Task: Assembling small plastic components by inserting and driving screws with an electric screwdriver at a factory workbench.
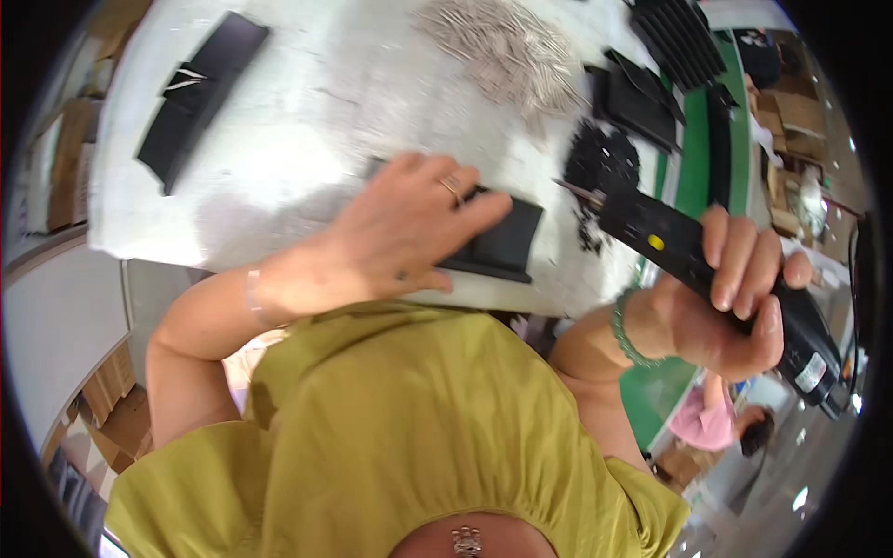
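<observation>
My right hand [735, 298] is wrapped round a black electric screwdriver [665, 237] with a yellow dot on its side. Its thin metal bit points left, over a pile of small black parts [600, 163]. My left hand [400, 223] lies across a flat black piece [507, 237] near the table's front edge, fingers stretched out and apart. That hand hides much of the piece, so I cannot tell what it is. The screwdriver's bit is apart from it.
A heap of thin, pale metal pins [507, 51] lies at the back of the white table [279, 112]. A long black piece [200, 98] with pale strips rests at far left. Black cases [637, 102] and a ribbed black stack [679, 42] are at right, beside a green surface [693, 167].
</observation>
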`<state>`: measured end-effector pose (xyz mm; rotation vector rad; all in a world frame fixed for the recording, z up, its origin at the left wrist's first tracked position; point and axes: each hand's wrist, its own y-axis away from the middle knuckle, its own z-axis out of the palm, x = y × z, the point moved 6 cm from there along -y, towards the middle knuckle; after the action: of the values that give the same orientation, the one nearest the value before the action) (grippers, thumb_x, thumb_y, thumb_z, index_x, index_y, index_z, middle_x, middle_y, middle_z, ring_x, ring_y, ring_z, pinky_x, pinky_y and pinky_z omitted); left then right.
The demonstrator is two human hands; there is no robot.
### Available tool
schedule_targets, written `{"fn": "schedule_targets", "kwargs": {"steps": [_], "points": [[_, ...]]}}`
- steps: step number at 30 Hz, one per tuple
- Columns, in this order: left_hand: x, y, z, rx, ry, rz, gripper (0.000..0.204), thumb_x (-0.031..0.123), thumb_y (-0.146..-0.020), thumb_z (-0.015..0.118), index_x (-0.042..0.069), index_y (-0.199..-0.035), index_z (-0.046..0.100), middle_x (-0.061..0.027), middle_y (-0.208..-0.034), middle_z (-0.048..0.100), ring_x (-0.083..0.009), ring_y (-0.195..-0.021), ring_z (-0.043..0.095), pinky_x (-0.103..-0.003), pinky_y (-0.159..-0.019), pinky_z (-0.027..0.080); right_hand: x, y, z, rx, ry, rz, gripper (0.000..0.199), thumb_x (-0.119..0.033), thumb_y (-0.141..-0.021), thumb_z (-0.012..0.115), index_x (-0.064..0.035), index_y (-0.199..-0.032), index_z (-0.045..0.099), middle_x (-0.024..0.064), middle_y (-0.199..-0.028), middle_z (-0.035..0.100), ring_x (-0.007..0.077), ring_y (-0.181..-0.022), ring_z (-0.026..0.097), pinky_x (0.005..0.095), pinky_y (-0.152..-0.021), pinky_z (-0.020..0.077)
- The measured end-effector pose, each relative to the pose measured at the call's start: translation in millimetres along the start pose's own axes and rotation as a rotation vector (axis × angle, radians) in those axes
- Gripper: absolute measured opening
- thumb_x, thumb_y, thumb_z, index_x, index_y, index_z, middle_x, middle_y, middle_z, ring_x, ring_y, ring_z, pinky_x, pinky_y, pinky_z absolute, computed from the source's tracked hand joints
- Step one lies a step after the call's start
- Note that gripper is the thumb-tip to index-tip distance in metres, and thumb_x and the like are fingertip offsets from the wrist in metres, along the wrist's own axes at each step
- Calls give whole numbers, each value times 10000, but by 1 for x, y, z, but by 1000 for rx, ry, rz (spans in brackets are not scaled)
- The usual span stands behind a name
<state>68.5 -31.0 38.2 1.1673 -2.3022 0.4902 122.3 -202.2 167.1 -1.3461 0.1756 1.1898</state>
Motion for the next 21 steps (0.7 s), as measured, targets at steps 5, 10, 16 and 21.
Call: {"fn": "schedule_targets", "kwargs": {"steps": [5, 10, 16, 21], "points": [[-34, 21, -57, 123, 1173, -271, 708, 223, -698, 745, 59, -1311, 432, -158, -1145, 585, -273, -1004, 592, -369, -864, 476, -35, 13, -56, 281, -6, -112, 235, -108, -745, 528, -53, -973, 514, -38, -606, 366, 79, -533, 370, 276, -625, 309], [-95, 93, -115, 706, 1476, -292, 636, 389, -866, 554, -41, -1312, 411, -203, -1160, 571, -271, -972, 612, -351, -836, 515, -17, 26, -65, 360, -41, -38, 201, -71, -758, 538, -34, -954, 513, -24, -632, 362, 83, -583, 377, 273, -662, 305], [-112, 131, -174, 819, -302, -611, 500, 228, -700, 782, 114, -1155, 611, -140, -995, 610, -249, -893, 599, -327, -773, 492, 3, 33, -65, 352, -52, 12, 255, -119, -768, 501, -47, -1012, 499, -19, -638, 366, 82, -568, 359, 275, -643, 287], [-119, 119, -137, 598, -589, -761, 673, 499, -639, 770, 159, -1193, 593, -230, -1124, 556, -381, -994, 550, -409, -835, 470, 5, 31, -70, 318, -34, -3, 282, -121, -764, 493, -51, -1038, 489, -27, -626, 361, 77, -557, 354, 267, -612, 277]]}}
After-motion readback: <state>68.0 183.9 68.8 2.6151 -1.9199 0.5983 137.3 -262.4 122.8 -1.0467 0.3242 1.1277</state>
